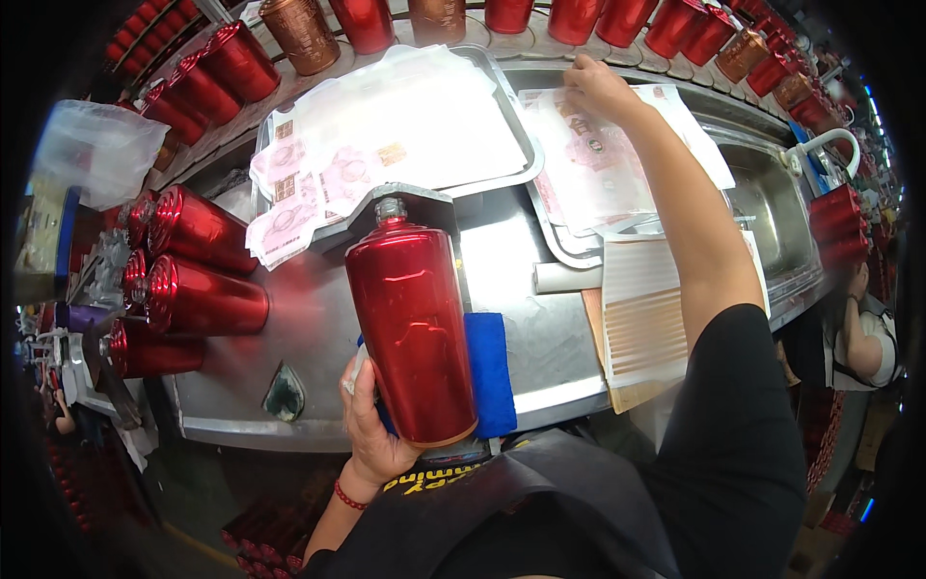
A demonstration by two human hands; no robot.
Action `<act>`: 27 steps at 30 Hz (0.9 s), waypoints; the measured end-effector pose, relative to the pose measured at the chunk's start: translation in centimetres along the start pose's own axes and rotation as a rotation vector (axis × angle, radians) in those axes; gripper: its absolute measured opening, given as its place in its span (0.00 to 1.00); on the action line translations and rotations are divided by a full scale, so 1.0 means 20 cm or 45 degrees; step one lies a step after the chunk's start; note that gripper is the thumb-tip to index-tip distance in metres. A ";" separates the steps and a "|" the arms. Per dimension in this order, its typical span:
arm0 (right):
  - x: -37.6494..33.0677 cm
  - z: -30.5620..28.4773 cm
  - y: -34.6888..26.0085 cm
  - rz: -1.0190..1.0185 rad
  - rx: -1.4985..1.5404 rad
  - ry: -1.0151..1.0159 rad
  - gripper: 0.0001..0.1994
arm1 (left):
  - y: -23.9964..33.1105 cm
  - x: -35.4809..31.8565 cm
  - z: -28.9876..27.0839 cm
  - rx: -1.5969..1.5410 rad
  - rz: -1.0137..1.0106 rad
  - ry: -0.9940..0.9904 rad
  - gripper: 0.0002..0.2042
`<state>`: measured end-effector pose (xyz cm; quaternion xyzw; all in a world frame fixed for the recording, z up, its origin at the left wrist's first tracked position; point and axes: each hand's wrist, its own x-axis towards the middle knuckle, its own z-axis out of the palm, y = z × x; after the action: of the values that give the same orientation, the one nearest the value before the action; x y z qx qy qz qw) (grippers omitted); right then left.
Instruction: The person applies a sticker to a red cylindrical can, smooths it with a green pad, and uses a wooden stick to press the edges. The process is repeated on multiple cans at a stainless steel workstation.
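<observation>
My left hand (pixel 371 425) is wrapped round the lower left side of a glossy red bottle (pixel 410 328), with a bit of white cloth or paper by the thumb. The bottle lies tilted, its clear neck pointing away from me against a metal bracket (pixel 439 207). A blue towel (pixel 494 372) shows beside its base. My right hand (pixel 595 89) reaches to the far edge of pink-printed decal sheets (pixel 588 154), fingers bent and closed at a sheet's edge. These sheets lie on the right metal tray (pixel 569 253).
More printed sheets cover a larger tray (pixel 529 166) at centre. Several red bottles (pixel 207 301) lie stacked at left; others stand along the far conveyor (pixel 468 27). A sink (pixel 772 198) with a white faucet (pixel 834 140) is at right, near a striped sheet (pixel 641 314).
</observation>
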<state>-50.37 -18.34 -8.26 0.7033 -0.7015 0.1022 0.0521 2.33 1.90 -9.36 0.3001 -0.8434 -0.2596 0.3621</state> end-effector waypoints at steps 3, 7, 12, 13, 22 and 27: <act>-0.10 0.02 0.00 -0.121 -0.140 0.380 0.05 | 0.01 0.01 -0.02 0.028 0.008 -0.060 0.51; -0.16 -0.06 -0.05 -0.147 -0.074 0.551 0.06 | 0.02 0.00 -0.01 0.028 -0.021 -0.061 0.49; -0.27 -0.49 -0.23 -0.098 0.308 0.409 0.09 | 0.04 0.03 -0.01 0.093 0.018 0.003 0.48; -0.28 -0.57 -0.26 0.025 0.404 0.298 0.09 | 0.04 0.02 -0.01 0.067 -0.003 0.027 0.47; -0.18 0.08 -0.01 0.123 0.096 0.143 0.11 | 0.05 0.03 0.00 0.040 -0.067 0.050 0.47; -0.23 0.05 -0.11 0.051 -0.019 0.314 0.07 | 0.06 0.03 -0.03 0.173 -0.043 0.015 0.49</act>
<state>-48.03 -13.97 -10.03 0.6710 -0.7044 0.1835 0.1412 2.01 2.18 -8.02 0.3396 -0.8519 -0.2060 0.3414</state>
